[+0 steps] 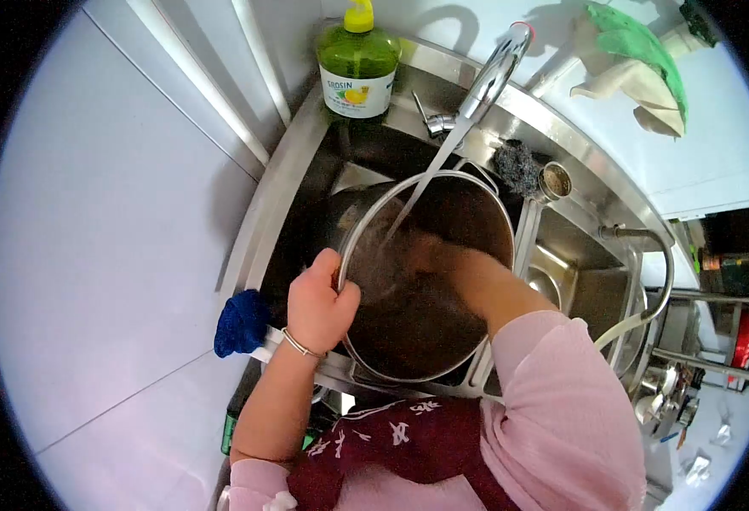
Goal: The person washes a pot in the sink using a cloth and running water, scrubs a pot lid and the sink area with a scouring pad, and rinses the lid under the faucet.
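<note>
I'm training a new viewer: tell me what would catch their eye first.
Probably the large pot in the sink, with water streaming into it from the faucet, the left hand gripping its rim and the right hand inside. Next, likely the green bottle with its yellow pump at the sink's back left corner, then the blue cloth at its front left corner.

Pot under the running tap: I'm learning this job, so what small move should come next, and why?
I'd probably sweep the right hand around the inside of the pot: that hand is down in it, though blurred, water from the tap is streaming in, and the left hand grips the rim, which should help steady it.
</note>
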The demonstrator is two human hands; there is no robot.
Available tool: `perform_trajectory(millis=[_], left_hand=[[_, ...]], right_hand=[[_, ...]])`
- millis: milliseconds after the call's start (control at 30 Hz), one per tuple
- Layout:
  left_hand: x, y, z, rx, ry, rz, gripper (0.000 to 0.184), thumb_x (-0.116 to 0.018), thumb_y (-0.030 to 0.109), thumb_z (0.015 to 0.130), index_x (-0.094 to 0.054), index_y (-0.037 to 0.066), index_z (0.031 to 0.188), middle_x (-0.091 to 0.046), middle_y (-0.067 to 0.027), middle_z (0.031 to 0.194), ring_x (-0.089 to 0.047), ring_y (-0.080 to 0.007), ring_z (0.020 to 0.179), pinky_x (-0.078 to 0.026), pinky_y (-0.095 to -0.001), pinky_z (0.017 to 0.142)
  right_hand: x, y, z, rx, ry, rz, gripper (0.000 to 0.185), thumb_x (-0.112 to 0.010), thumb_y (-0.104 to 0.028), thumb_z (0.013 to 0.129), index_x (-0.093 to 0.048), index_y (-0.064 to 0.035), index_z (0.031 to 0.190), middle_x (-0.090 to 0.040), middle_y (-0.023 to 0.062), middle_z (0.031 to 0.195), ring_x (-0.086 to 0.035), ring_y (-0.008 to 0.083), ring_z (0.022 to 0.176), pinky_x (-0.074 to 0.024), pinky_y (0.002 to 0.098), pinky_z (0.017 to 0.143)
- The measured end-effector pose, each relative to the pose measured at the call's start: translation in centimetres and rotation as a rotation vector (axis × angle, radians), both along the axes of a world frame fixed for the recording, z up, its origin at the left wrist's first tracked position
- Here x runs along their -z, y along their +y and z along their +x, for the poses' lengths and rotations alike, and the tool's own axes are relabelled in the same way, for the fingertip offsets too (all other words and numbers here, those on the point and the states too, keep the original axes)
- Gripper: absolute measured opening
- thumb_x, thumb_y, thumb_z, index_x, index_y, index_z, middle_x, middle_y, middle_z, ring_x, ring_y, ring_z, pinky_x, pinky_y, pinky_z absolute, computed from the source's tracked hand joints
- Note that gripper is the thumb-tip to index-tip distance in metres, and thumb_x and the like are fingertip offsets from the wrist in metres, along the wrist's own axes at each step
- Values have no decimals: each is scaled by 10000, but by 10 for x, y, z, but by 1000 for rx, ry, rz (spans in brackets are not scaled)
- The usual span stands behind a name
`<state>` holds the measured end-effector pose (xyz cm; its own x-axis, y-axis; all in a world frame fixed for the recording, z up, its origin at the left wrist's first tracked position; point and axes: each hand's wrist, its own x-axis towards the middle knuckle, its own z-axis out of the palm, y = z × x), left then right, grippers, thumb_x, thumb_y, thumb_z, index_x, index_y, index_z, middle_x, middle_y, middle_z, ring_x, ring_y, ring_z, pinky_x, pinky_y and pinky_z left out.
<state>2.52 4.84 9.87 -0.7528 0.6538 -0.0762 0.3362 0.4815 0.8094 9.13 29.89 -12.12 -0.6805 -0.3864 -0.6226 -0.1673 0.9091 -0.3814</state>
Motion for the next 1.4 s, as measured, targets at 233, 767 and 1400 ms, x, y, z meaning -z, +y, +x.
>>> perform_trajectory(millis=[233,767,1400], left_hand=[[1,3,1,-24,37,53,121,-552,83,694,-460,23,744,-500,-187,622,-529,-370,597,-428,-394,550],[13,-3,8,-121,-77,115,125,-555,75,682,-506,2,771,-515,-176,633,-539,-322,585,-443,-357,568],[22,-14,-14,-114,-90,61,138,-554,80,688,-491,-5,776,-503,-144,642,-505,-249,591,-430,-330,590]], right_hand=[[70,29,-24,286,134,-122,465,-344,-313,939,-372,-119,1361,-360,76,1403,-324,250,1288,-251,370,1084],[-19,-163,93,630,-338,-841,594,-268,-402,964,-206,-1,1398,-268,204,1418,-289,316,1287,-202,372,1088],[102,-56,34,256,-142,344,324,-507,-241,875,-580,-79,1147,-553,129,1178,-505,278,1115,-420,417,919]])
